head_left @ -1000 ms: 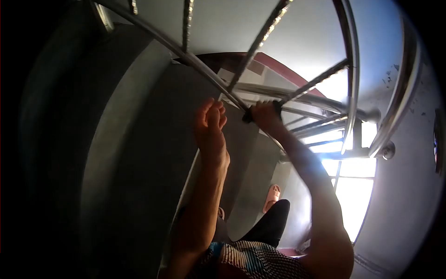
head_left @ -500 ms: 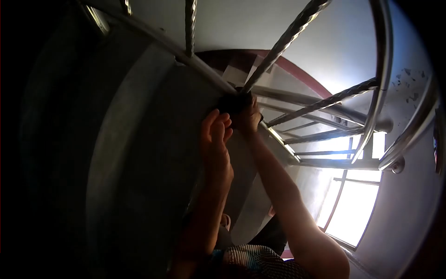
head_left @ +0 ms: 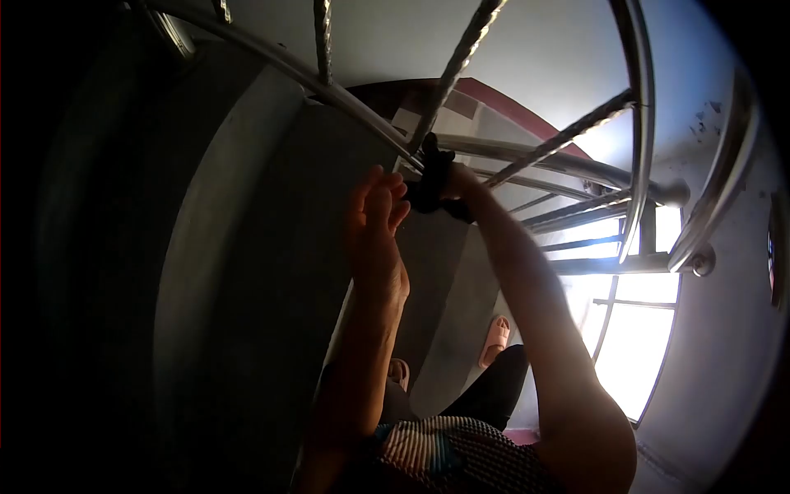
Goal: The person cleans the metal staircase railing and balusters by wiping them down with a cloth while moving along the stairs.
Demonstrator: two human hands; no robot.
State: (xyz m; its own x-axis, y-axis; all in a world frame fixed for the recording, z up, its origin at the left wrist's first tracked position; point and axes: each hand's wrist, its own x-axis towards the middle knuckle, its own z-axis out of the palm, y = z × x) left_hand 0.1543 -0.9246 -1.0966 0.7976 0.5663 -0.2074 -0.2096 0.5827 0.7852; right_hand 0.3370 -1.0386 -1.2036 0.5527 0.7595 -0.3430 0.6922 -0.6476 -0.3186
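My right hand (head_left: 461,183) is closed on a black cloth (head_left: 434,179). The cloth touches the lower metal rail (head_left: 362,111) of a stair railing, near the foot of a twisted baluster (head_left: 457,66). Just left of the cloth, my left hand (head_left: 380,210) is raised with its fingers slightly curled and apart, and nothing shows in it. My right fingertips are mostly hidden by the cloth.
Dark curved stair steps (head_left: 206,189) lie at the left. Curved metal handrails (head_left: 646,123) and a bright window (head_left: 634,346) are at the right. Below are my legs and a pink slipper (head_left: 496,339) on a step.
My right hand went left along the lower rail with the black cloth, then shifted slightly back right. The cloth now shows more fully. My left hand dipped a little and rose again.
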